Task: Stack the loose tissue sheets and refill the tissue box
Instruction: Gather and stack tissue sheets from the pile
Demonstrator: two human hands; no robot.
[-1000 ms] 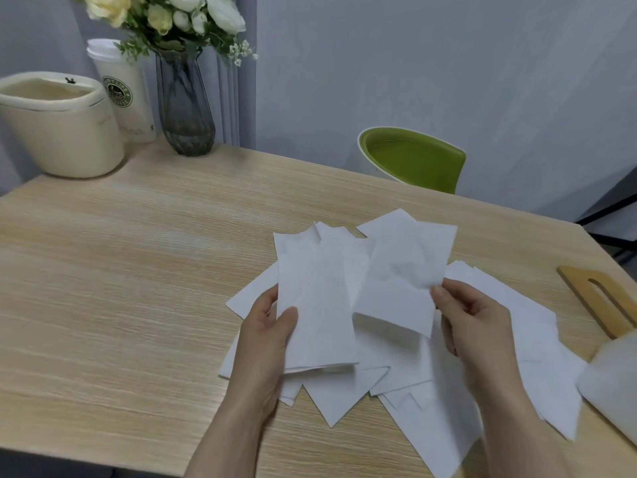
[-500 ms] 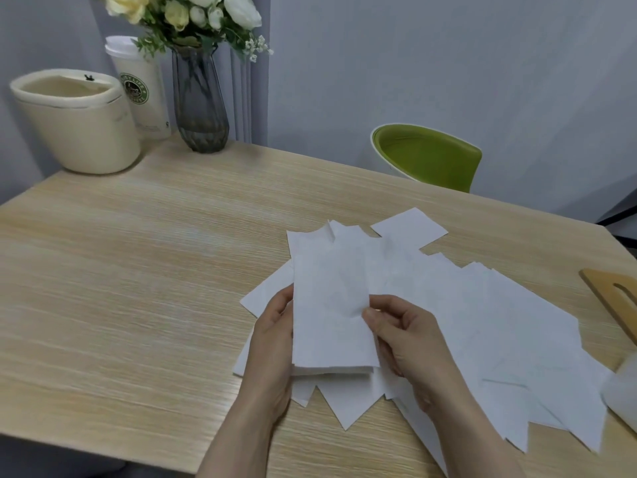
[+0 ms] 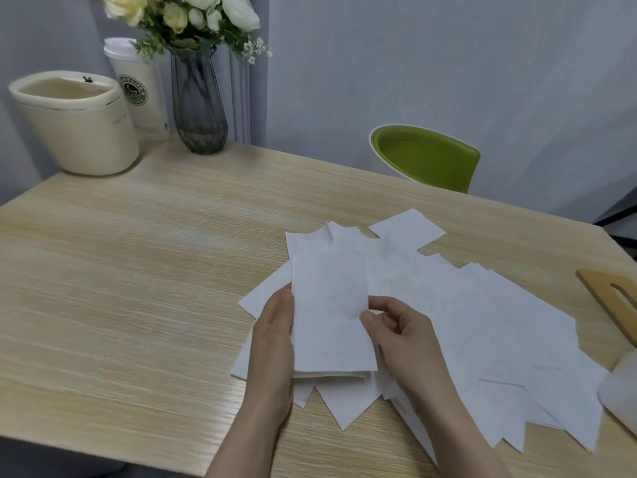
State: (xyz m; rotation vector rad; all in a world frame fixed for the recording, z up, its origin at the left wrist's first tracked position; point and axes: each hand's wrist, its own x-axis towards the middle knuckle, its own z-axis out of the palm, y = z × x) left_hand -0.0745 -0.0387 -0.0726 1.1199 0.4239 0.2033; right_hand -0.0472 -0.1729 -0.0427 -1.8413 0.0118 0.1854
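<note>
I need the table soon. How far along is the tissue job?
Early. A small stack is gathered, held by the left hand while the right hand pinches its edge. Many loose sheets still cover the table; nothing is boxed yet.

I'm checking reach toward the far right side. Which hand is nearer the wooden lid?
Right. The right hand lies between the stack and the wooden lid; the left hand is beyond the stack.

— Where am I looking from?
— One head view, facing forward and down, close above the left hand [image 3: 274, 343] and right hand [image 3: 401, 334]; table [image 3: 138, 270] stretches beyond them toward the wall.
</note>
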